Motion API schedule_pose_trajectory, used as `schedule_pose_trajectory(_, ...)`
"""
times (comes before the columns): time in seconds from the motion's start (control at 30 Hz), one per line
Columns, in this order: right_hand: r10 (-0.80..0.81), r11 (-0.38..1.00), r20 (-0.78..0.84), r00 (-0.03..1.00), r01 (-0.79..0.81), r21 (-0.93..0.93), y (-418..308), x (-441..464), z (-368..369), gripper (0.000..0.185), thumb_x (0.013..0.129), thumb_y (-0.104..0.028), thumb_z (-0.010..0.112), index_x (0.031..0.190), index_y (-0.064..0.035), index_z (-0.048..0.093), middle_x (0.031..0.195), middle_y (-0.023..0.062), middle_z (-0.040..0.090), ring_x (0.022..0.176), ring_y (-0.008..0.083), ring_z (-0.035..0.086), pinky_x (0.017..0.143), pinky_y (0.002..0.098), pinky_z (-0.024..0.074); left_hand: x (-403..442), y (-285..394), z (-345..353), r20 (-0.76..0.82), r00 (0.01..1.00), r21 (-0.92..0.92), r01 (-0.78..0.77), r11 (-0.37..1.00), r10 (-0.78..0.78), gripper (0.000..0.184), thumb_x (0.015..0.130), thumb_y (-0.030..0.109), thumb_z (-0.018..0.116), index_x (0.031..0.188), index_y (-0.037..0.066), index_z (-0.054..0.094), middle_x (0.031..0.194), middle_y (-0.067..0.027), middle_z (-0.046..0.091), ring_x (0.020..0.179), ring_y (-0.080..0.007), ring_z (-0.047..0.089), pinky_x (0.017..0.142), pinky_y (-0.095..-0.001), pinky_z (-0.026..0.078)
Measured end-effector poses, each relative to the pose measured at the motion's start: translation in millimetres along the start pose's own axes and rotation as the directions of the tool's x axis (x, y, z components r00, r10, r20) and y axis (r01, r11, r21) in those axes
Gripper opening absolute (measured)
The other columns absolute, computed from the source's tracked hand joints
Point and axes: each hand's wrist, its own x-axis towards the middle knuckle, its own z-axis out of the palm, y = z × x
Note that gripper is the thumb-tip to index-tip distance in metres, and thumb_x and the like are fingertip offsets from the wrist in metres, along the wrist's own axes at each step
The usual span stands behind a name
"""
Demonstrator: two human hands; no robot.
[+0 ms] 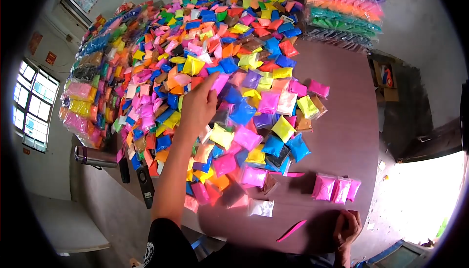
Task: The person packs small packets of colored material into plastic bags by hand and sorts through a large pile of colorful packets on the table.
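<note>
My left hand (199,103) reaches over a big heap of small coloured packets, with a pinkish-purple packet (220,82) pinched between thumb and fingers. Yellow, blue and orange packets lie close around it. At the near right table edge rests my right hand (347,227), its fingers curled in loosely with nothing visible in them. Just beyond that hand, several pink packets (324,188) stand in a row. A thin pink plastic tool (291,230) lies to its left, and a white packet (261,208) sits further left.
Clear bags of packets (80,107) are stacked at the left, and long bagged rows (344,11) at the far right. A steel flask (93,156) and a black remote control (145,186) are at the left edge. The brown table (337,121) ends at the right.
</note>
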Motion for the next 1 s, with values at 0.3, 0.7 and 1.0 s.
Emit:
schedule_pose_trajectory(0.3,-0.029,0.999,0.014,0.999,0.03,-0.022,0,0,-3,0.015,0.083,0.003,0.065,0.096,-0.0011,0.07,0.087,0.0162,0.067,0.076,0.0338,0.067,0.068,0.0399,0.0526,-13,29,1,0.293,0.944,0.178,0.098,0.979,-0.148,0.05,0.082,0.034,0.078,0.122,0.009,0.063,0.112,-0.0153,0.071,0.1,-0.0358,0.069,0.091,-0.0477,0.052)
schedule_pose_trajectory(0.7,-0.013,1.0,0.016,1.0,0.013,0.006,-2,1,-4,0.016,0.082,0.004,0.066,0.097,-0.0009,0.071,0.089,0.0168,0.067,0.078,0.0339,0.068,0.07,0.0385,0.054,-5,-7,-20,0.038,0.905,-0.687,0.331,0.647,-0.423,0.032,0.089,0.003,0.069,0.12,0.004,0.064,0.1,-0.0019,0.068,0.081,-0.0079,0.061,0.069,-0.0264,0.051)
schedule_pose_trajectory(1.0,-0.009,1.0,0.029,1.0,0.008,0.011,-4,3,-5,0.015,0.084,0.005,0.066,0.097,0.0004,0.071,0.089,0.0167,0.067,0.078,0.0328,0.068,0.069,0.0374,0.0538,-31,-151,-116,-0.389,0.92,0.541,0.198,0.818,0.034,0.044,0.089,0.017,0.071,0.13,0.005,0.062,0.126,-0.0173,0.065,0.111,-0.0291,0.066,0.092,-0.0371,0.055)
